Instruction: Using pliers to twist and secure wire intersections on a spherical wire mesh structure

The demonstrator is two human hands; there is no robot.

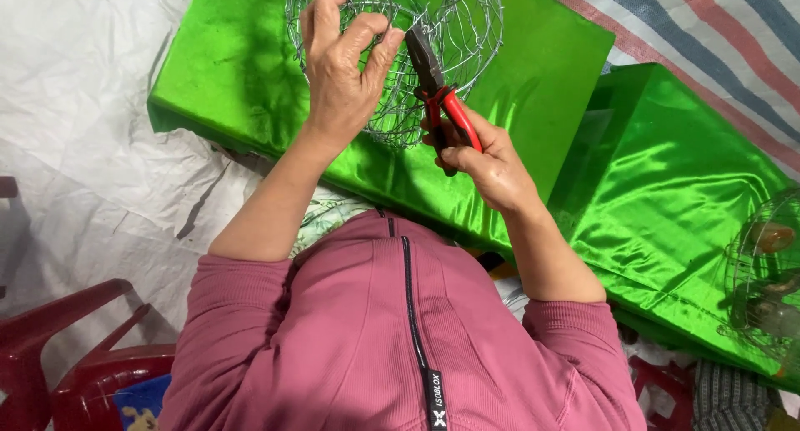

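Observation:
My left hand [340, 73] grips the rim of a round wire mesh basket [467, 31] that rests on a shiny green cloth [233, 64]. My right hand [487, 160] holds red-handled pliers [437, 89], whose dark jaws point up against the wire close to my left thumb. Both arms reach out from pink sleeves at the bottom of the view.
A second green-covered block [667, 198] lies to the right, with another wire cage [762, 273] at its far right edge. A white sheet [75, 148] covers the ground on the left. Red plastic chairs [58, 348] stand at the bottom left. A striped tarp [717, 31] shows at top right.

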